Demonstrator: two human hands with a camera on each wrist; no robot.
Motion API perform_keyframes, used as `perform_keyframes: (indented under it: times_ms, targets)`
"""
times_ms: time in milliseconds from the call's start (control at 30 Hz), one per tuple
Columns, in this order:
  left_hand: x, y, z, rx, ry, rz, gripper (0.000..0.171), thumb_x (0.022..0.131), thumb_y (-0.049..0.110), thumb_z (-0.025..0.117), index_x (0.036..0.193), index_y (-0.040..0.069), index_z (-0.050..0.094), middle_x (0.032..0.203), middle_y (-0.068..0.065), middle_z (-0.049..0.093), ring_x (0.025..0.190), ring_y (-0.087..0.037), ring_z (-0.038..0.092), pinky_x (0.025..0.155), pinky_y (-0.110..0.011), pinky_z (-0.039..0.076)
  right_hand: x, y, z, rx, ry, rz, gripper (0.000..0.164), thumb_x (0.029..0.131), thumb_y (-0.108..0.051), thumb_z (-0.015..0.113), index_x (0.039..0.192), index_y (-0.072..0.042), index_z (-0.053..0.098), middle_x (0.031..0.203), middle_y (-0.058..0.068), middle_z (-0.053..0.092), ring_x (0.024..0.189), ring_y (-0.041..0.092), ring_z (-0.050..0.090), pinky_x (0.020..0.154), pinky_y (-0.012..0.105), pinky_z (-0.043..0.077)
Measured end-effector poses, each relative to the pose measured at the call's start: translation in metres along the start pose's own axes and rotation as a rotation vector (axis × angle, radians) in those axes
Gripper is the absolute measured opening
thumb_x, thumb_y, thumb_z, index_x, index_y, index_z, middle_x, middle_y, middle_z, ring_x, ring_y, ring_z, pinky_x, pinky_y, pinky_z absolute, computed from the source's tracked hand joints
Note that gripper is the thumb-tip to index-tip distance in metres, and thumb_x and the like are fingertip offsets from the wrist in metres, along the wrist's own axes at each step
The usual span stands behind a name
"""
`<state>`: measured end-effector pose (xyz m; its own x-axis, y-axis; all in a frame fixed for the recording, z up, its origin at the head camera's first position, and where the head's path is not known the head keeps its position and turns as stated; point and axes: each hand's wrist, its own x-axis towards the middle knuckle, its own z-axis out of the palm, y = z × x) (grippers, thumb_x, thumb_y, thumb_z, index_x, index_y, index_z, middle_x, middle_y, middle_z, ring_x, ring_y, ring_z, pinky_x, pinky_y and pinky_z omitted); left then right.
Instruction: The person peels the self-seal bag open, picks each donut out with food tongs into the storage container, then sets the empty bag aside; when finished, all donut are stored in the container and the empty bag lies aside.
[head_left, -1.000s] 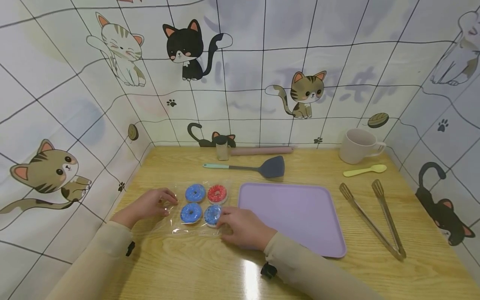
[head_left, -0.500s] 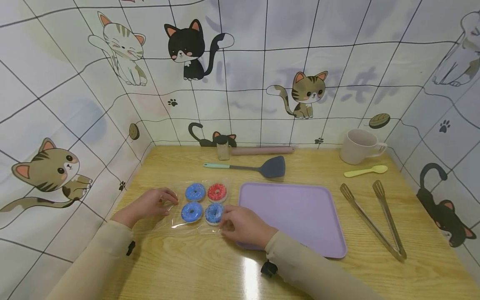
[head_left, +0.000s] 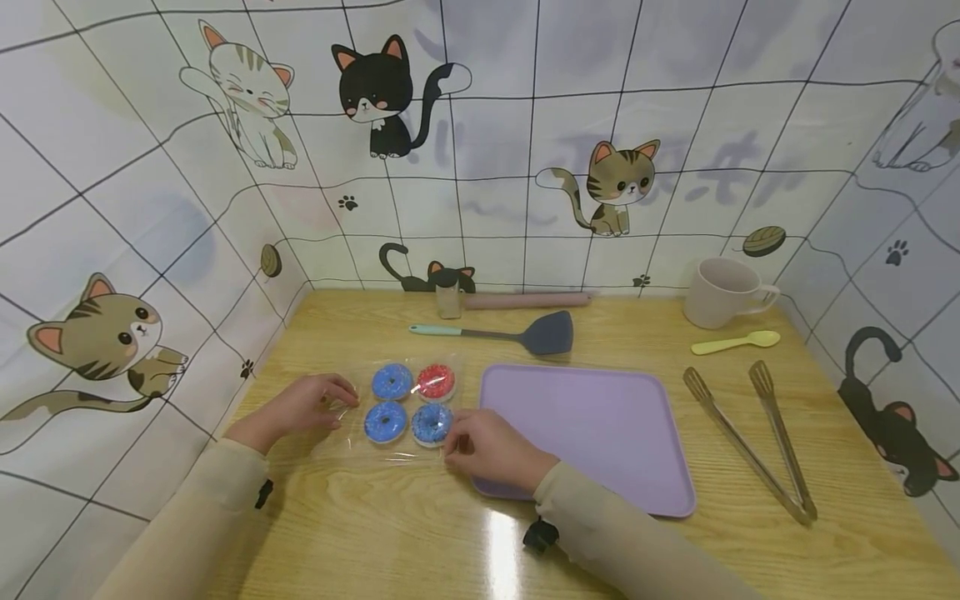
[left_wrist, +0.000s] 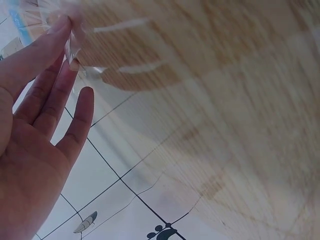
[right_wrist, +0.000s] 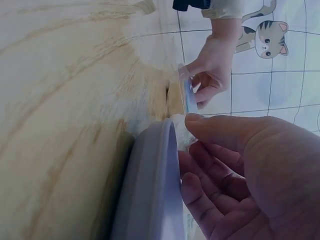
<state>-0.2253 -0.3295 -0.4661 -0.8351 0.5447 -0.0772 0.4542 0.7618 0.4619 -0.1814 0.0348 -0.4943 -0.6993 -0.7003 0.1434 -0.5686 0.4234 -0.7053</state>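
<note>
Between my hands is a clear plastic bag [head_left: 348,450] with three blue sprinkled donuts and a red donut [head_left: 437,382] inside. A speckled blue donut [head_left: 431,426] lies closest to my right hand. My left hand [head_left: 306,410] pinches the bag's left edge between thumb and fingertips; in the left wrist view the film [left_wrist: 76,47] shows at the thumb tip. At the other side, my right hand [head_left: 491,450] pinches the bag's right edge. That hand overlaps the left rim of a lilac tray [head_left: 592,433], which also shows close beneath the fingers in the right wrist view.
Behind the bag lie a turner [head_left: 546,333] with a mint handle, a small shaker [head_left: 447,300] and a pink rod [head_left: 528,301]. To the right are metal tongs [head_left: 795,467], a yellow spoon [head_left: 738,342] and a beige mug [head_left: 722,292]. Cat-print walls [head_left: 495,142] enclose the table.
The right hand has shifted slightly, uncovering more of the speckled blue donut. The bag has moved a little away from the person. Both hands keep their pinch.
</note>
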Motion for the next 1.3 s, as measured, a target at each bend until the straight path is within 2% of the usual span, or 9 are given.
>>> perform_keyframes:
  times_ms: [233,433,533,967,1200,1300]
  targets:
    - [0.003,-0.001,0.001,0.042,0.001,-0.022,0.032,0.081,-0.001,0.085,0.111,0.007,0.079,0.122,-0.011,0.07,0.114,-0.036,0.065,0.092,-0.053,0.056,-0.003,0.0,-0.001,0.135,0.014,0.053,0.008,0.094,-0.012,0.077,0.088,-0.016,0.075,0.091,-0.009,0.066,0.082,-0.001,0.06,0.074,0.02,0.054]
    - [0.005,-0.005,0.004,0.106,-0.011,-0.024,0.033,0.078,0.0,0.087,0.109,0.007,0.08,0.119,-0.01,0.071,0.113,-0.036,0.066,0.099,-0.056,0.053,-0.005,0.002,-0.001,0.214,0.018,0.067,0.008,0.094,-0.011,0.076,0.089,-0.016,0.073,0.093,-0.007,0.068,0.087,0.003,0.062,0.079,0.022,0.056]
    - [0.004,-0.005,0.004,0.103,-0.017,-0.034,0.033,0.079,0.0,0.087,0.11,0.008,0.08,0.12,-0.009,0.07,0.115,-0.035,0.066,0.1,-0.055,0.053,-0.006,0.002,-0.001,0.248,0.027,0.071,0.009,0.095,-0.01,0.075,0.088,-0.016,0.072,0.094,-0.004,0.069,0.089,0.006,0.064,0.081,0.025,0.056]
    - [0.004,-0.004,-0.002,0.088,-0.032,-0.033,0.034,0.08,-0.001,0.085,0.112,0.007,0.079,0.123,-0.011,0.07,0.118,-0.039,0.064,0.103,-0.059,0.05,-0.016,0.005,-0.011,0.278,0.04,0.119,0.006,0.098,-0.013,0.071,0.093,-0.015,0.07,0.102,-0.004,0.072,0.093,0.009,0.066,0.083,0.025,0.056]
    - [0.003,-0.002,-0.001,0.08,-0.032,-0.021,0.033,0.081,-0.001,0.085,0.113,0.008,0.079,0.123,-0.01,0.07,0.119,-0.038,0.064,0.103,-0.06,0.049,-0.024,0.006,-0.017,0.281,0.029,0.139,0.009,0.097,-0.015,0.072,0.091,-0.021,0.069,0.098,-0.008,0.069,0.091,0.007,0.064,0.082,0.025,0.055]
    - [0.004,-0.002,-0.001,0.081,-0.034,-0.025,0.033,0.081,0.0,0.084,0.113,0.009,0.079,0.123,-0.009,0.07,0.119,-0.037,0.064,0.103,-0.059,0.049,-0.028,0.006,-0.02,0.28,0.021,0.136,0.008,0.097,-0.015,0.071,0.092,-0.02,0.069,0.097,-0.007,0.07,0.091,0.009,0.064,0.081,0.026,0.055]
